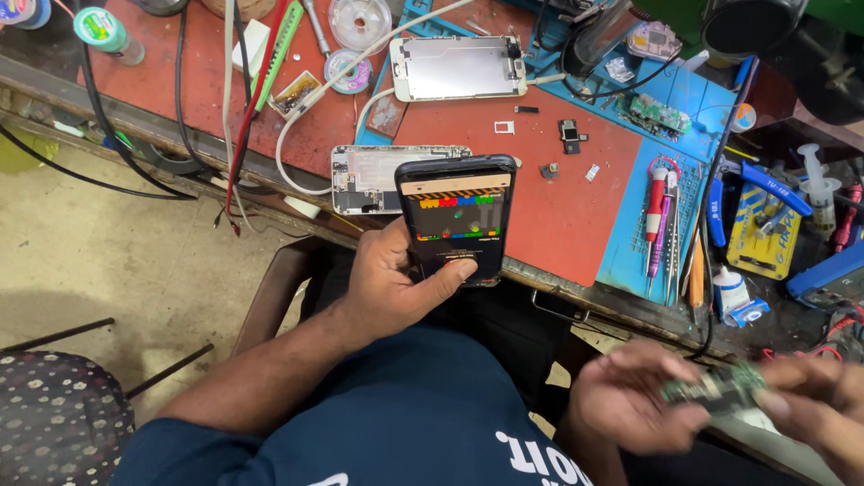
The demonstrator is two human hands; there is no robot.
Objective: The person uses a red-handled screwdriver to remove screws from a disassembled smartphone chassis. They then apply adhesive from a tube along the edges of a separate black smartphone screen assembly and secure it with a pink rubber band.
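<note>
Holding a phone upright in the left hand, fingers wrapped round the back and thumb lying across the bottom of the lit screen, which shows some colourful block game. So the step in hand looks to me like one-handed thumbing of the touchscreen.

The phone hangs just over the near edge of the counter. Right behind it lies a gutted shell, and further behind it a second shell with a white cable plugged in. Screwdrivers sit on a blue mat to the right of the phone.

Well below and right of the phone, the right hand pinches one end of a small green board. It's blurry. Another hand coming in from the right edge grips the other end; I can't tell for sure whose it is.

As I see it, any next thumb move needs a steady grip, since the phone has nothing under it but a lap.
</note>
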